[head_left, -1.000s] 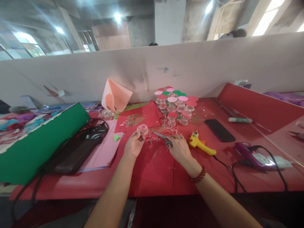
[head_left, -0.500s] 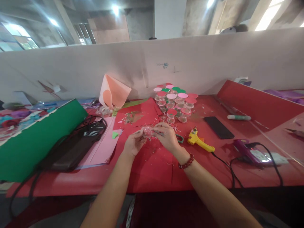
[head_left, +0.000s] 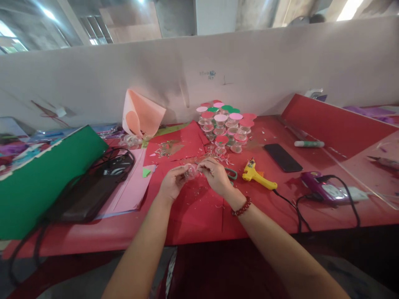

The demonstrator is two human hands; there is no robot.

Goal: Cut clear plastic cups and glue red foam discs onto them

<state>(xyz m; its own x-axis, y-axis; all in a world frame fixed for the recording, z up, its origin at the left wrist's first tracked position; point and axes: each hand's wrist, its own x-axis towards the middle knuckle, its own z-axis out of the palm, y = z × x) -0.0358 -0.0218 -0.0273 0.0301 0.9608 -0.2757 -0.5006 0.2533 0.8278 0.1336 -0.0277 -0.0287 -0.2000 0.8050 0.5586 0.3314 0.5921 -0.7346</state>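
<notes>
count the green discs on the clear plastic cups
3: left green disc just behind a red disc; middle green disc and right green disc side by side, further right. More may be hidden.

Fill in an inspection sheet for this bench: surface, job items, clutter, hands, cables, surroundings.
Surface: red tabletop, red sheets laid on it.
Job items: clear plastic piece in hand; disc-topped clear pieces clustered behind.
Clutter: paper clippings, scissors, yellow glue gun, phone.
Hands: left hand holds the clear plastic piece; right hand has fingers bunched beside it, grip unclear.
Cables: black cord trails from the glue gun; black leads at purple power box.
Surroundings: pale partition behind, handwriting on it.
</notes>
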